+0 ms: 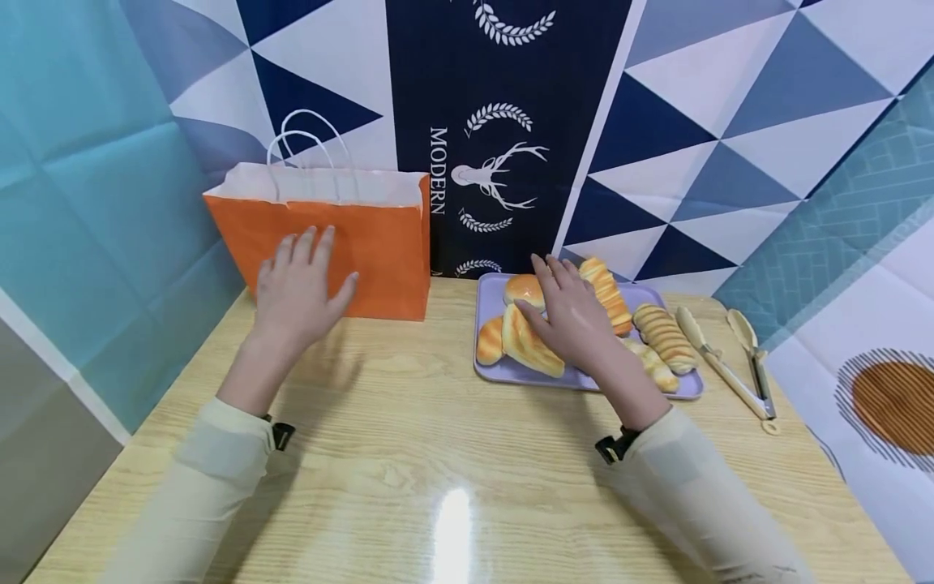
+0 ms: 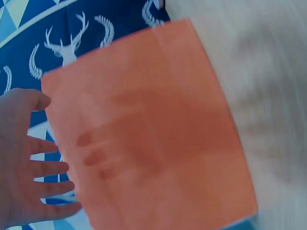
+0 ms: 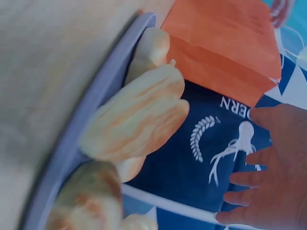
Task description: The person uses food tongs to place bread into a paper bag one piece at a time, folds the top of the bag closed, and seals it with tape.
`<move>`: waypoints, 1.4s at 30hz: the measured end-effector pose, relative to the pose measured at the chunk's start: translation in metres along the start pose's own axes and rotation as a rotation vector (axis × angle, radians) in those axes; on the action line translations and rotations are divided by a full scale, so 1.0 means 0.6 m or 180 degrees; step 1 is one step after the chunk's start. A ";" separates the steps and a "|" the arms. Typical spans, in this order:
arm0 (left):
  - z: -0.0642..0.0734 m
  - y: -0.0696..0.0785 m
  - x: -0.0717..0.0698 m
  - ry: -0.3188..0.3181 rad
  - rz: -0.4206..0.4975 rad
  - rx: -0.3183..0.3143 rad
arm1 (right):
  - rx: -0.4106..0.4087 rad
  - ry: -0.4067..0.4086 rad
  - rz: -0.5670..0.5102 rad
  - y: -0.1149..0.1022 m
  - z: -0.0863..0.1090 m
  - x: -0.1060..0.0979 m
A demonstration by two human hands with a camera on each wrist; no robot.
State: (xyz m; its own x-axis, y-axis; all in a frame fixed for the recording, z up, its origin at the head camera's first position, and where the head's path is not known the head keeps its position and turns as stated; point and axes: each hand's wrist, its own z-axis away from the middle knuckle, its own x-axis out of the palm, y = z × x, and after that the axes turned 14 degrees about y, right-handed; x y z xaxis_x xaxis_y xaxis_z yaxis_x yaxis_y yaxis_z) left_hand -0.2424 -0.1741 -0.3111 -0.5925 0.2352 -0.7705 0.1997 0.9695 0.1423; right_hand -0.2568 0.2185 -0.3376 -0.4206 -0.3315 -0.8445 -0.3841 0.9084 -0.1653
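An orange paper bag [image 1: 379, 259] with a white inside and white twisted handles stands upright at the back left of the table. My left hand [image 1: 295, 288] is in front of it with fingers spread; the left wrist view shows its shadow on the bag's orange face [image 2: 182, 110]. My right hand [image 1: 572, 316] hovers above a lilac tray [image 1: 489, 375], fingers extended, holding nothing. On the tray lie several breads: a round bun [image 1: 524, 289], a folded pastry [image 3: 139, 115], a striped long roll [image 1: 664, 337] and a ridged loaf [image 1: 604, 292].
Right of the tray lie tongs [image 1: 718, 365] with cream tips and a second cream and metal utensil [image 1: 755, 365]. The wooden table [image 1: 394, 454] meets a patterned backdrop [image 1: 503, 97] behind the bag and tray. A teal panel [image 1: 95, 203] rises on the left.
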 end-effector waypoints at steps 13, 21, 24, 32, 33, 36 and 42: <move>-0.049 -0.106 -0.050 0.1110 0.0030 -0.0513 | -0.0209 -0.0085 0.0302 -0.080 -0.107 0.035; -0.080 -0.141 -0.033 0.0514 0.0800 -0.1711 | -0.0093 -0.0131 0.0418 -0.112 -0.151 0.046; -0.086 -0.150 -0.021 0.0385 0.1195 -0.2115 | -0.0105 -0.0137 0.0435 -0.122 -0.164 0.051; -0.102 -0.171 0.000 0.0550 0.2187 -0.2988 | -0.0026 -0.0182 -0.0024 -0.147 -0.190 0.074; -0.105 -0.173 0.000 0.0567 0.2262 -0.3090 | 0.0013 -0.0206 -0.0113 -0.150 -0.193 0.079; -0.114 -0.180 0.001 0.0570 0.2367 -0.3246 | 0.0135 -0.0207 -0.0357 -0.160 -0.202 0.093; -0.127 -0.202 0.005 0.0478 0.2793 -0.3537 | 0.0284 -0.0005 -0.0813 -0.182 -0.219 0.116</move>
State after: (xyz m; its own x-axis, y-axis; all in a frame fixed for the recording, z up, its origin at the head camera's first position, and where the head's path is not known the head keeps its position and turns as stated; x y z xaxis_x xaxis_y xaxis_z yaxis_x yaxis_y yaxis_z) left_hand -0.3278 -0.2853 -0.2834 -0.6889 0.7154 -0.1167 -0.1253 0.0411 0.9913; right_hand -0.3522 0.0625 -0.3113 -0.3180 -0.5526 -0.7704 -0.4036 0.8142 -0.4174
